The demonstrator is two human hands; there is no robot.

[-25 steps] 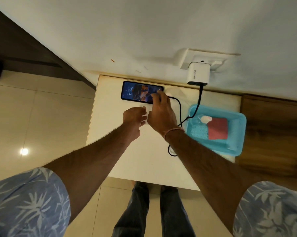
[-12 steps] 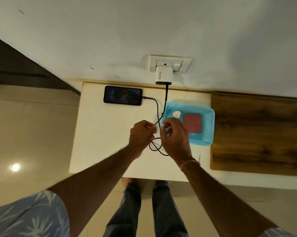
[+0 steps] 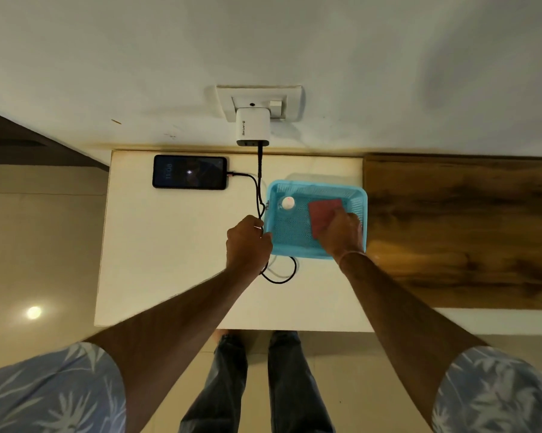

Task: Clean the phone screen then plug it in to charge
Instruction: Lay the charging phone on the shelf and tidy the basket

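Head view looks down on a white worktop (image 3: 176, 260) set against a wall. At its far left lies the phone (image 3: 189, 172), flat, screen up and dimly lit. A black cable (image 3: 258, 195) is plugged into the phone's right end; it runs across to the white charger (image 3: 252, 126), which sits in the wall socket (image 3: 260, 100), and its slack loops on the worktop near the front. The left hand (image 3: 248, 245) is closed in a fist around the cable just left of the blue basket (image 3: 294, 250), its grip curled tight on the cord. The right hand (image 3: 344, 234) reaches into the basket, fingers bent down onto the near edge of a red cloth (image 3: 324, 210); whether it pinches the cloth or only rests on it cannot be told. A small white round thing (image 3: 288, 202) sits in the basket's far left corner. A wooden surface (image 3: 460, 226) adjoins the worktop on the right.
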